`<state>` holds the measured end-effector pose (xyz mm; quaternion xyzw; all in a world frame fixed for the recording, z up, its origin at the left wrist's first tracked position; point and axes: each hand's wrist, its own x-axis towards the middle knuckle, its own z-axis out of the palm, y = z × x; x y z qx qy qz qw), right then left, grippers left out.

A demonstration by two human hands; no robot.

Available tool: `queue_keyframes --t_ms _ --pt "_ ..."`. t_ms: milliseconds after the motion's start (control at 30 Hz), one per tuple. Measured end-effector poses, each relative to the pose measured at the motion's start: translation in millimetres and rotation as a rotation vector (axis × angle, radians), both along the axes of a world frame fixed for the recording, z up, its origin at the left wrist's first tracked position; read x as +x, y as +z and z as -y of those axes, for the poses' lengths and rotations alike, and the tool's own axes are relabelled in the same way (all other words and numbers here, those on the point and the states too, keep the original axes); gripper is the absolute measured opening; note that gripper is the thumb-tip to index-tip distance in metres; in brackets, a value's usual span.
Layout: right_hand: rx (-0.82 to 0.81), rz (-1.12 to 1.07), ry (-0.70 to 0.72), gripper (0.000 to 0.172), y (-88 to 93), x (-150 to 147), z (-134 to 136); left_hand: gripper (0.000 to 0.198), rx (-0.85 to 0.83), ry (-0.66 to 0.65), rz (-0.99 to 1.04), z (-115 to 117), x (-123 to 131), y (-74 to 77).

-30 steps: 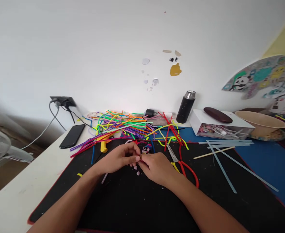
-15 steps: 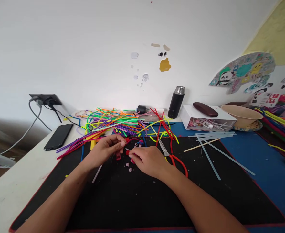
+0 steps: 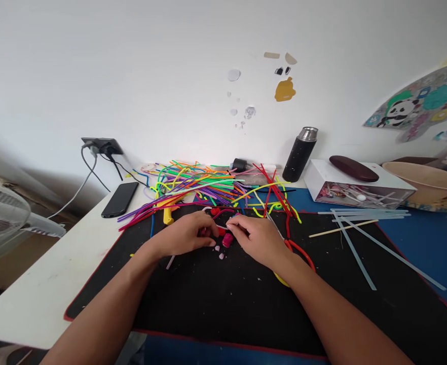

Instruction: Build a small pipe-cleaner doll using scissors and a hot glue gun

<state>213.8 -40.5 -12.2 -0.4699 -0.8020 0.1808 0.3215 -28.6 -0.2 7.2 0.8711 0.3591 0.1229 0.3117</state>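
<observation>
My left hand (image 3: 187, 234) is over the mat with its fingers curled down around something red, mostly hidden. My right hand (image 3: 259, 241) pinches the end of a thin white strand (image 3: 221, 227) that runs toward the left fingers. Just below this strand shows a red piece (image 3: 222, 232). A small magenta object (image 3: 227, 240) lies between the hands, near my right fingertips. Pale lilac bits (image 3: 221, 256) are scattered in front of it. Scissors with red and yellow handles (image 3: 303, 253) lie partly under my right wrist.
Many coloured pipe cleaners (image 3: 200, 182) are heaped behind the hands, beside a yellow-handled tool (image 3: 168, 215). A phone (image 3: 120, 199) lies at left. A black flask (image 3: 300, 154), a white box (image 3: 322, 177) and a bowl (image 3: 421, 177) stand along the wall. Translucent sticks (image 3: 356, 253) lie at right.
The view has turned left. My left fingers have gone from a raised pinch to a downward curl. My right hand now pinches the white strand, and the magenta object shows uncovered on the mat.
</observation>
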Motion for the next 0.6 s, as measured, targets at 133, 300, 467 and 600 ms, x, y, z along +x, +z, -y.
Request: queue_keyframes --t_ms 133,300,467,600 --pt "-0.008 0.0 0.007 0.015 -0.8 -0.3 0.0 0.013 0.054 -0.09 -0.08 1.8 5.9 -2.7" --pt "-0.003 0.027 0.035 0.016 -2.1 -1.5 1.1 0.008 0.078 -0.138 -0.115 2.3 9.5 -3.5" --pt "-0.001 0.057 0.035 0.016 -4.7 -3.2 1.0 0.007 0.067 -0.165 -0.097 1.6 10.3 -8.2" --pt "0.01 0.084 0.036 0.016 -4.8 -4.0 1.6 0.007 0.07 -0.17 -0.082 2.2 11.1 -10.0"
